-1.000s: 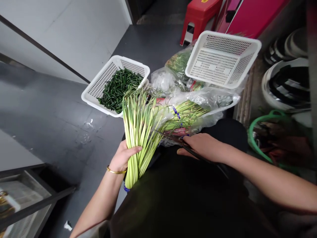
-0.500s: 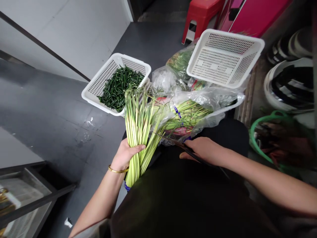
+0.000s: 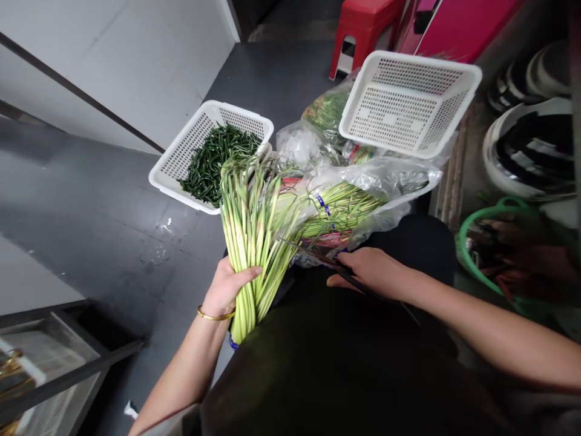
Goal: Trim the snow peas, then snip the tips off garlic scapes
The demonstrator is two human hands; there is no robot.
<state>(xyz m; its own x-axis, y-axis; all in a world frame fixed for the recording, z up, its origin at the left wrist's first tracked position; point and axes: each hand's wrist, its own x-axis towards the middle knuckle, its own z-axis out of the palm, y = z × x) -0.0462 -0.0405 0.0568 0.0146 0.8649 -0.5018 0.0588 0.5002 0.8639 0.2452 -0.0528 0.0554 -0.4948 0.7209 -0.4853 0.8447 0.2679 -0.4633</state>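
Observation:
My left hand (image 3: 226, 287) is wrapped round a thick bunch of pale green stalks (image 3: 252, 230), held upright and fanned out over my lap. My right hand (image 3: 374, 271) is closed on dark scissors (image 3: 318, 257), whose thin blades point left at the bunch. Just beyond the scissors lies a clear plastic bag (image 3: 376, 181) with more tied bundles of stalks (image 3: 342, 209). A white perforated basket (image 3: 179, 163) at the back left holds dark green cut pieces (image 3: 218, 160).
A second white basket (image 3: 408, 103) rests tilted on the bags at the back right. Behind it stand a red stool (image 3: 361, 30) and a pink box. Stacked bowls (image 3: 526, 151) and a green basin (image 3: 494, 254) are on the right. A metal rack (image 3: 54, 357) is at lower left.
The bunch in my left hand has shifted slightly left and tilted. My right hand with the scissors has stayed near the bunch.

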